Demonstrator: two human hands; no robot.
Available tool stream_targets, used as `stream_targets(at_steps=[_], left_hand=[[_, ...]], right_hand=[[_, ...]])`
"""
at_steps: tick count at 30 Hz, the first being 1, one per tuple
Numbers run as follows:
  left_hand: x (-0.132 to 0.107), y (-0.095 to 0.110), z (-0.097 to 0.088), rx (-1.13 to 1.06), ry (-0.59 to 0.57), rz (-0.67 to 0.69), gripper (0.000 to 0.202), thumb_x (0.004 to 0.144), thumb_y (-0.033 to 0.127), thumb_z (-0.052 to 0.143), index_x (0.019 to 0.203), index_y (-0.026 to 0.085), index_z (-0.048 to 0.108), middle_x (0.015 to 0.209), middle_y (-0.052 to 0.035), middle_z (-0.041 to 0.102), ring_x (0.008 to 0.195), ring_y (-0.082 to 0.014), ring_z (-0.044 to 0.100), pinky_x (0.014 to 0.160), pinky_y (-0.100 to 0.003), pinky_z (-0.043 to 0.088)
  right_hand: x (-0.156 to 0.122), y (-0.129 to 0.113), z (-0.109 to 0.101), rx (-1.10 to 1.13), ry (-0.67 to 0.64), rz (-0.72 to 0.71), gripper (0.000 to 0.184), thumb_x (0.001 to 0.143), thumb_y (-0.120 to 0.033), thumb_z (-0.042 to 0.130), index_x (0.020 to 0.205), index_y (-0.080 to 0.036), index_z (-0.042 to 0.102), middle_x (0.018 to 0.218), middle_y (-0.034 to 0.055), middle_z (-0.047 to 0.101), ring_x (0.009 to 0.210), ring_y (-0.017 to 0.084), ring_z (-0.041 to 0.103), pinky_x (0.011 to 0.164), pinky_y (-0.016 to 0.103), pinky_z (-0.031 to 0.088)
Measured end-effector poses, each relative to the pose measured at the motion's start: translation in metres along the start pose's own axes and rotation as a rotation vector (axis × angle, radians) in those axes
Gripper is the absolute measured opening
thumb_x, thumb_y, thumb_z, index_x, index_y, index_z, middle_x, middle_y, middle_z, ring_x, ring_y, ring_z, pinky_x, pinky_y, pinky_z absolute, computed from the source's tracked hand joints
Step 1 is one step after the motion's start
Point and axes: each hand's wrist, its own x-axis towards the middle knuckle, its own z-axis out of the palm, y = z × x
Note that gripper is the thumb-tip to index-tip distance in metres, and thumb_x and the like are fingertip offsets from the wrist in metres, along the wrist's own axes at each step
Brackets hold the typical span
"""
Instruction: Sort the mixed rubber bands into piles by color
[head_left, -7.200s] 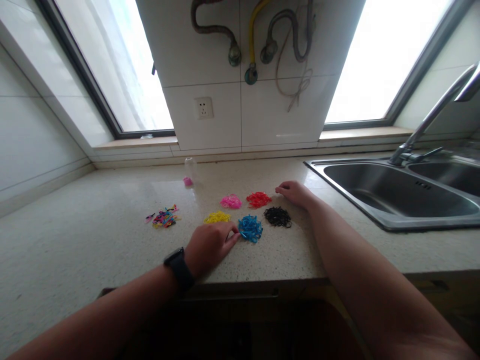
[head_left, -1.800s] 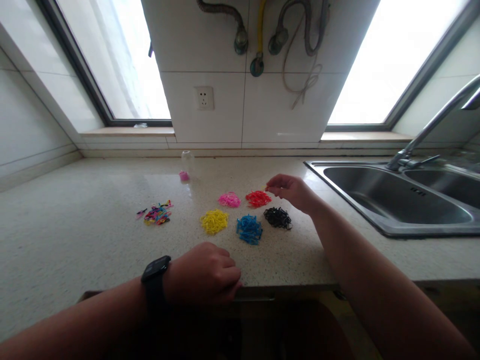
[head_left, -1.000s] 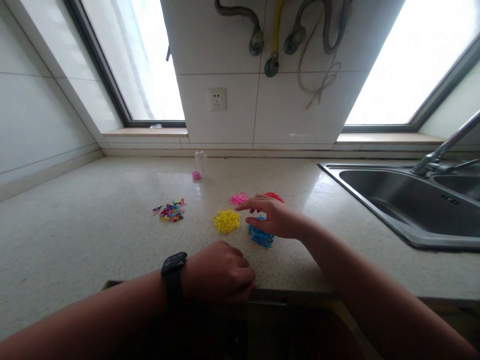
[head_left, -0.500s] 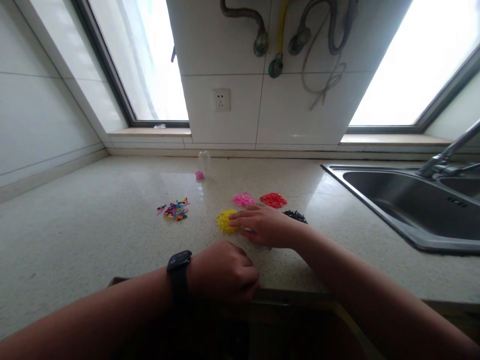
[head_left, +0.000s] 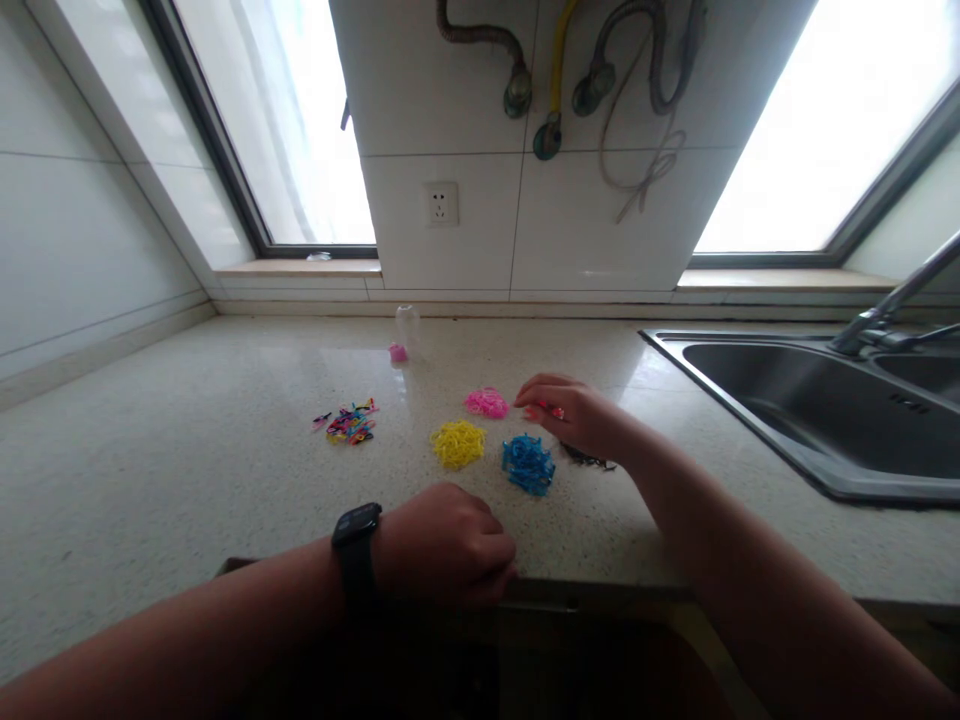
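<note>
Small rubber bands lie sorted in heaps on the speckled counter [head_left: 187, 470]: pink [head_left: 487, 403], yellow [head_left: 457, 443], blue [head_left: 529, 464], and a black heap [head_left: 589, 458] mostly hidden under my right wrist. My right hand [head_left: 574, 415] hovers over the spot of the red heap, fingers curled together with a bit of red showing at the fingertips. My left hand [head_left: 450, 545], with a black watch on the wrist, rests as a closed fist at the counter's front edge. A mixed-colour heap [head_left: 349, 423] lies to the left.
A steel sink [head_left: 810, 410] with a tap [head_left: 892, 300] is set into the counter at the right. A small clear bottle [head_left: 406, 322] and its pink cap [head_left: 397, 352] stand near the back wall. Hoses hang above a wall socket [head_left: 442, 204].
My right hand has moved from the yellow and blue heaps back and to the right, onto the red heap, uncovering the blue one. My left fist has stayed at the counter's edge.
</note>
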Motion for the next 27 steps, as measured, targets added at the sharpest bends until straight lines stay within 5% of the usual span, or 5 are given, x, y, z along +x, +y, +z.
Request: stream_targets(at_steps=[9, 17, 27], left_hand=[[-0.002, 0.001, 0.0, 0.004, -0.011, -0.003, 0.026, 0.094, 0.028, 0.052, 0.071, 0.019, 0.055, 0.063, -0.0005, 0.063, 0.057, -0.0138, 0.057, 0.051, -0.03, 0.036], [-0.002, 0.001, -0.001, 0.027, -0.005, 0.006, 0.025, 0.093, 0.027, 0.053, 0.07, 0.019, 0.054, 0.063, -0.0002, 0.063, 0.057, -0.0138, 0.056, 0.05, -0.031, 0.034], [-0.007, -0.005, -0.011, 0.025, -0.035, 0.004, 0.027, 0.094, 0.031, 0.054, 0.07, 0.02, 0.054, 0.063, -0.0002, 0.061, 0.058, -0.0144, 0.056, 0.051, -0.032, 0.035]], right_hand=[[-0.04, 0.086, -0.039, -0.106, 0.324, 0.381, 0.024, 0.087, -0.025, 0.052, 0.093, -0.019, 0.074, 0.088, 0.0062, 0.068, 0.057, 0.013, 0.048, 0.057, 0.03, 0.04], [-0.06, 0.128, -0.026, -0.04, 0.153, 0.767, 0.027, 0.082, -0.032, 0.056, 0.096, -0.021, 0.077, 0.075, 0.0039, 0.071, 0.06, 0.016, 0.057, 0.06, 0.029, 0.045], [-0.062, 0.133, -0.025, 0.027, 0.124, 0.807, 0.031, 0.082, -0.035, 0.056, 0.097, -0.019, 0.077, 0.08, 0.0043, 0.074, 0.062, 0.015, 0.059, 0.059, 0.028, 0.044]])
